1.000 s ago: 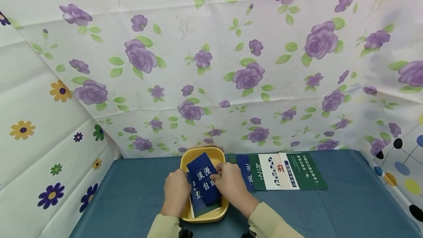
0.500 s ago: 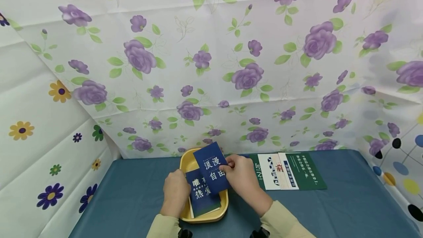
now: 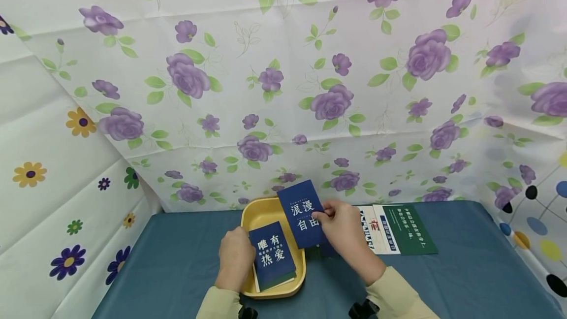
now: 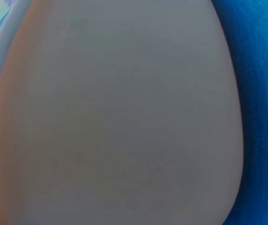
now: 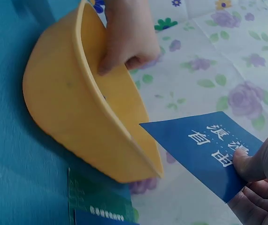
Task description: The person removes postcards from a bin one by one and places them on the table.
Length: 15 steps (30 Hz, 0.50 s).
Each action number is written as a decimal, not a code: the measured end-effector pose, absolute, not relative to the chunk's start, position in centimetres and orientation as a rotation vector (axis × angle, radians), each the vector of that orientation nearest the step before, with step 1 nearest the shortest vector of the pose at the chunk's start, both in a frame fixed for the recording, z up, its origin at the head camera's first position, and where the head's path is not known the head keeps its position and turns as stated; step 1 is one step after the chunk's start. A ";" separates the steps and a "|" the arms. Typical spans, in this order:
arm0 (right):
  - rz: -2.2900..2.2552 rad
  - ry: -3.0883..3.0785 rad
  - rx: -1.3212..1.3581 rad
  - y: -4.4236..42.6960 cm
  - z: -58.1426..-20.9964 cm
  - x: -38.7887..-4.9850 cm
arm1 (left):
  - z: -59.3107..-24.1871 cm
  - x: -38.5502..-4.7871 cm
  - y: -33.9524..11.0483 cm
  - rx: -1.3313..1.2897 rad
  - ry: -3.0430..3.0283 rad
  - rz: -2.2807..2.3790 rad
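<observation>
My right hand (image 3: 347, 230) pinches a dark blue card (image 3: 301, 210) with white characters at its right edge, thumb on top. The card is held up over the right rim of a yellow plastic basin (image 3: 257, 213). In the right wrist view the same card (image 5: 195, 150) is apart from the basin wall (image 5: 68, 89). My left hand (image 3: 236, 257) grips the basin's left rim with curled fingers. Inside the basin lies a small stack of cards (image 3: 272, 252), a blue one with white characters on top. The left wrist view is mostly filled by a blurred skin-toned surface.
To the right of the basin a row of overlapping cards lies on the blue tablecloth (image 3: 199, 240), with a green card (image 3: 407, 230) at its right end. My right hand hides the row's left part. A flower-print sheet (image 3: 283, 112) rises behind the table.
My right hand has lifted the blue card off the stack and carried it rightward, uncovering the blue card beneath. My left hand has stayed at the basin's rim.
</observation>
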State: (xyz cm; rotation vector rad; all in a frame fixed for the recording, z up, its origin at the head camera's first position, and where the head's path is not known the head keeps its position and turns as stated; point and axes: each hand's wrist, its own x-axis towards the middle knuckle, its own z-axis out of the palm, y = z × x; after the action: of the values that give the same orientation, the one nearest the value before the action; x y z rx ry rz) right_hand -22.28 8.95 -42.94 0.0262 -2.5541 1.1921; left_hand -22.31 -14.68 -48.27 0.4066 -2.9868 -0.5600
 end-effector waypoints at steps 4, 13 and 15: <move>1.165 -2.556 0.007 10.1 -42.9 -22.4 | -48.1 -22.3 -14.7 0.408 -2.990 -0.563; 1.148 -2.569 -0.027 12.3 -42.8 -22.5 | -48.2 -22.4 -14.6 0.421 -2.999 -0.558; 1.158 -2.569 -0.025 12.8 -42.8 -22.4 | -48.2 -22.3 -14.6 0.417 -3.002 -0.558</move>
State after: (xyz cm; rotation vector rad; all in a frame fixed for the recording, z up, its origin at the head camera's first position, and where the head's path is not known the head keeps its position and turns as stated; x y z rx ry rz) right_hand -22.44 12.80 -42.75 -0.0248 -2.5695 1.1576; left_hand -22.35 -14.60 -48.21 0.4173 -3.0021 -0.5577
